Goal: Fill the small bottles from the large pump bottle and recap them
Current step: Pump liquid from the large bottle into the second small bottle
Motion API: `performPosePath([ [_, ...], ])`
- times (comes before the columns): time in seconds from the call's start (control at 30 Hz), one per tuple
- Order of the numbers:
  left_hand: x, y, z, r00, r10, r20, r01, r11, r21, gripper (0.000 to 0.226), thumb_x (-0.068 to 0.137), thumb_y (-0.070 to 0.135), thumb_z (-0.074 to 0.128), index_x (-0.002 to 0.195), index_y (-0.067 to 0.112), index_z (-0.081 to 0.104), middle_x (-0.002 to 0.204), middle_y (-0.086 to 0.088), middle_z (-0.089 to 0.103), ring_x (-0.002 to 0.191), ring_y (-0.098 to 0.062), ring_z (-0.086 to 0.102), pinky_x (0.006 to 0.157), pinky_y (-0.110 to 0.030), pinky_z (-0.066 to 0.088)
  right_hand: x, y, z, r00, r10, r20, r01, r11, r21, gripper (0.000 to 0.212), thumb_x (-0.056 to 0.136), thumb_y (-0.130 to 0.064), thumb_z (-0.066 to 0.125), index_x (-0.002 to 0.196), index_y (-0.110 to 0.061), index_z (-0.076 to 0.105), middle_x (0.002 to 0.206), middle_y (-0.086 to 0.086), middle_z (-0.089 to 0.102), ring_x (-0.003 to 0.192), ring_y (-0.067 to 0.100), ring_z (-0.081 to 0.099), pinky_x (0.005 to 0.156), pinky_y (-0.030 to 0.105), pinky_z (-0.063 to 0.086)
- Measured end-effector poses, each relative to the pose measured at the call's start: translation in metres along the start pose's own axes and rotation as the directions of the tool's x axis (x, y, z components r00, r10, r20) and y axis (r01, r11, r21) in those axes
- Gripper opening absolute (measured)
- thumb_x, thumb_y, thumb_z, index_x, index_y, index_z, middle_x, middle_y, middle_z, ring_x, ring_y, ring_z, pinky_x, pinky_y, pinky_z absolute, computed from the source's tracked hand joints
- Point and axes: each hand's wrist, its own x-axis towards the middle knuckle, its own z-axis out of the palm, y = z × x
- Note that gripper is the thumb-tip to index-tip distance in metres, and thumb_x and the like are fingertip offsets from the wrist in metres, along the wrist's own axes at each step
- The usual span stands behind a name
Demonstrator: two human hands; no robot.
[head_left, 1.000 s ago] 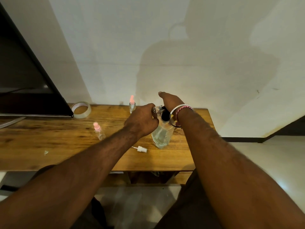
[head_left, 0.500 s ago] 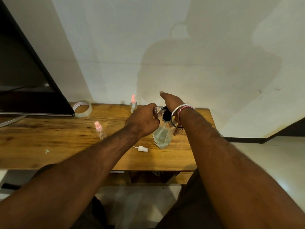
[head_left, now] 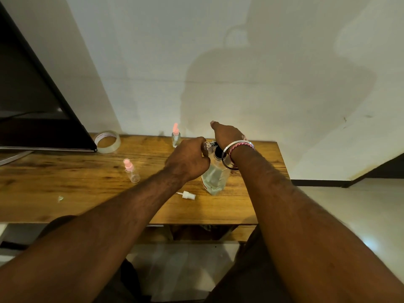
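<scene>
Clear small bottle (head_left: pixel 206 148) gripped in left hand (head_left: pixel 188 159), beside glassy pump bottle (head_left: pixel 214 176).

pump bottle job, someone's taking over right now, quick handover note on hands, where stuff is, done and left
Left hand grips a small clear bottle at the pump bottle's spout. Right hand rests on the pump head, fingers hidden.
The white spray cap lies loose on the table, in front of the pump bottle.
Two pink-capped bottles are capped: one near the wall, one at left; fill levels unclear.
Left: finish filling the held bottle, recap it.
</scene>
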Motion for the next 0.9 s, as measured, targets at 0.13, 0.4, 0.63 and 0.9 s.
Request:
performPosePath([
  [0.13, 0.000, 0.000, -0.001, 1.000, 0.011, 0.007, -0.011, 1.000, -0.002, 0.018, 0.085, 0.015, 0.074, 0.101, 0.021, 0.067, 0.094, 0.003, 0.071, 0.087, -0.017, 0.065, 0.069, -0.027, 0.051, 0.000, 0.000, -0.002, 1.000, 0.015, 0.023, -0.016, 0.998, 0.056, 0.050, 0.103, -0.049, 0.033, 0.122, -0.013, 0.061, 0.133, 0.017, 0.059, 0.104, 0.030, 0.053, 0.090, 0.036, 0.037],
  [0.4, 0.003, 0.004, -0.007, 0.999, 0.027, -0.020, -0.027, 1.000, 0.007, 0.012, 0.089, 0.018, 0.067, 0.102, 0.020, 0.066, 0.089, 0.002, 0.071, 0.081, -0.018, 0.066, 0.073, -0.038, 0.061, 0.000, -0.005, -0.010, 0.981, 0.095, 0.169, -0.149, 0.925, 0.348, 0.056, 0.097, -0.055, 0.050, 0.138, -0.016, 0.053, 0.129, 0.011, 0.060, 0.110, 0.030, 0.060, 0.102, 0.041, 0.044],
  [0.63, 0.001, 0.003, -0.007, 1.000, 0.020, 0.003, -0.020, 1.000, 0.011, 0.017, 0.086, 0.017, 0.070, 0.103, 0.021, 0.067, 0.089, 0.004, 0.071, 0.081, -0.016, 0.065, 0.069, -0.031, 0.056, -0.001, -0.003, -0.008, 0.992, 0.051, 0.117, -0.079, 0.967, 0.244, 0.049, 0.102, -0.048, 0.045, 0.137, -0.015, 0.055, 0.137, 0.011, 0.056, 0.109, 0.027, 0.054, 0.100, 0.037, 0.039],
  [0.9, -0.002, 0.004, -0.008, 1.000, 0.015, 0.015, -0.015, 0.999, 0.036, 0.016, 0.084, 0.014, 0.071, 0.097, 0.021, 0.065, 0.088, 0.004, 0.068, 0.081, -0.015, 0.063, 0.065, -0.028, 0.051, -0.003, -0.003, -0.005, 0.997, -0.025, 0.079, 0.028, 0.999, -0.039, 0.046, 0.107, -0.035, 0.030, 0.144, -0.016, 0.049, 0.150, 0.017, 0.046, 0.134, 0.034, 0.045, 0.109, 0.038, 0.034],
])
